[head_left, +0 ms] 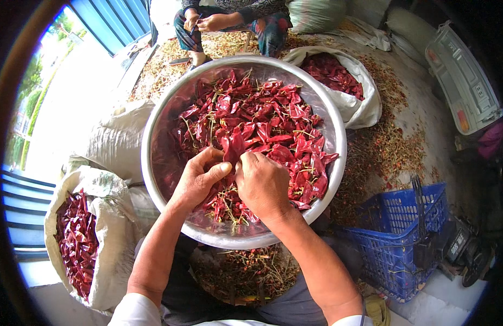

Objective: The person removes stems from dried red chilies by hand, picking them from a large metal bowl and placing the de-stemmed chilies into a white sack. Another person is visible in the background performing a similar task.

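Note:
A large round metal basin (337,179) stands before me, holding a heap of dried red chili peppers (271,134), many with pale stems. Above the near part of the heap, my left hand (202,175) pinches a dark red chili pepper (234,146) between thumb and forefinger. My right hand (261,183) is closed against the same pepper from the right, its fingertips turned away from view. The two hands almost touch. Stems and pepper pieces lie in the basin below them.
A woven sack (112,244) of chilies stands at the left, another open sack (371,110) at the upper right. A blue plastic basket (398,240) sits at the right. Across the basin sits a person (231,20) holding a small tool. Stems litter the floor.

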`<move>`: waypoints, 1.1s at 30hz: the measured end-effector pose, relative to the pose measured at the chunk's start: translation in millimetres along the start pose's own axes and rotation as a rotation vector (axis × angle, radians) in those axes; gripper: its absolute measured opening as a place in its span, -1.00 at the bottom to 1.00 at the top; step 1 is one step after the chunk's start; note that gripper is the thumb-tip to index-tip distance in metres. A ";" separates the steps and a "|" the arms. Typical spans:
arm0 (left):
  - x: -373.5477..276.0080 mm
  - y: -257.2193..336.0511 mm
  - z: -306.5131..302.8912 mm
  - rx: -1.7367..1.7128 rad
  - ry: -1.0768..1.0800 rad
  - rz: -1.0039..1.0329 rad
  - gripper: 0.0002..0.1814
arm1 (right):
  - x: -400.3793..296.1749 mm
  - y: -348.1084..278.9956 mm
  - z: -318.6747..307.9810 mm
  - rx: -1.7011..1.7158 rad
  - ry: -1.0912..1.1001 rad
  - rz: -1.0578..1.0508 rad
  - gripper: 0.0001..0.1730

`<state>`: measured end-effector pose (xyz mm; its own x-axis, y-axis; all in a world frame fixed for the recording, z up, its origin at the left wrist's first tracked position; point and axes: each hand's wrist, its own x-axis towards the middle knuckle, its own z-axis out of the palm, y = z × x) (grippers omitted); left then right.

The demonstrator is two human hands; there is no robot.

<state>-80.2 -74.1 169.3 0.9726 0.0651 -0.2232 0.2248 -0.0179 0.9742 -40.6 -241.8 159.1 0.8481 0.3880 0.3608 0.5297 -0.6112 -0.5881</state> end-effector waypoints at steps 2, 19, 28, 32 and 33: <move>0.6 -0.8 3.9 -0.070 0.017 0.052 -0.70 | 0.5 -2.0 0.2 0.006 0.007 -0.029 -0.87; 3.5 5.6 -1.1 0.602 0.054 0.428 -0.51 | 8.9 13.9 8.2 1.306 -0.266 0.895 -0.80; 1.1 7.5 4.2 0.504 0.065 0.180 -0.74 | 6.6 13.7 20.3 0.645 -0.139 0.506 -0.72; 0.4 6.9 5.2 0.507 0.135 0.225 -0.76 | 10.8 11.5 16.2 0.700 -0.080 0.453 -0.71; 1.0 4.3 2.6 0.533 0.150 0.250 -0.76 | 12.4 7.1 13.2 0.747 -0.079 0.453 -0.71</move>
<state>-78.1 -76.8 173.1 0.9895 0.1334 0.0549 0.0271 -0.5451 0.8379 -26.5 -232.3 149.9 0.9581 0.2807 -0.0572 -0.0249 -0.1171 -0.9928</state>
